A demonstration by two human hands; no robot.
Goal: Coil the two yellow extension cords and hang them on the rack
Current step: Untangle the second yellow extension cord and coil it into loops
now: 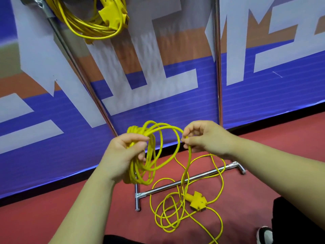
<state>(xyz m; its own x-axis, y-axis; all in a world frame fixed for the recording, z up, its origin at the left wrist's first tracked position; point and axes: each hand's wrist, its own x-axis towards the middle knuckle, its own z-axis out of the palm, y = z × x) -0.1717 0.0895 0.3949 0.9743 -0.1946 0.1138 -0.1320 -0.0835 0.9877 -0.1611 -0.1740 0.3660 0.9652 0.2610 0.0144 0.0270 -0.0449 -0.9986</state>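
Clearly, the second cord (134, 171) was in the middle of being coiled. Most of it was gathered into a bundle of loops, held up in the air in front of the rack (79, 71). The bundle was gripped by the left hand (123, 152), with the fingers curled round the strands. One strand leading off the bundle was pinched between thumb and fingers of the right hand (204, 138), just beside the coil.

From that hand a loose length (181, 198) was seen to drop to the red floor (70, 217), where it lay in several untidy rings across the lower bar of the rack. The yellow socket block (197, 202) lay among these rings.

The first cord (91, 27) was already coiled and hung high on the rack, at the upper left. Behind the rack a blue and white banner (158, 67) was stretched.

So half of the task was judged as done. For the next move, the pinched strand would have to be brought over to the left hand as a new loop. Care would be needed that the rings on the floor are not caught on the bar.
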